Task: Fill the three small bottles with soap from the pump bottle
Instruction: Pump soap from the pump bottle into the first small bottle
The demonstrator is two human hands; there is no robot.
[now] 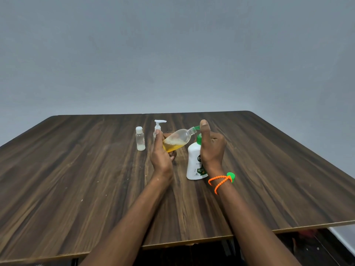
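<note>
My left hand (pixel 161 153) grips a small clear bottle (pixel 178 140) and holds it tilted. Yellow foamy soap fills its lower part. Its open neck meets the green spout (pixel 196 128) of the white pump bottle (pixel 194 164), which stands on the table. My right hand (pixel 212 148) is wrapped round the green pump head, with the thumb raised over its top. A second small clear bottle (pixel 140 139) with a white flip cap stands upright to the left. A third small bottle (pixel 158 125) with a white pump top stands just behind my left hand, partly hidden.
A loose green cap (pixel 231 175) lies on the table beside my right wrist, which wears an orange beaded band. The dark wooden table (pixel 76 169) ends close to me at its front edge. A plain grey wall rises behind.
</note>
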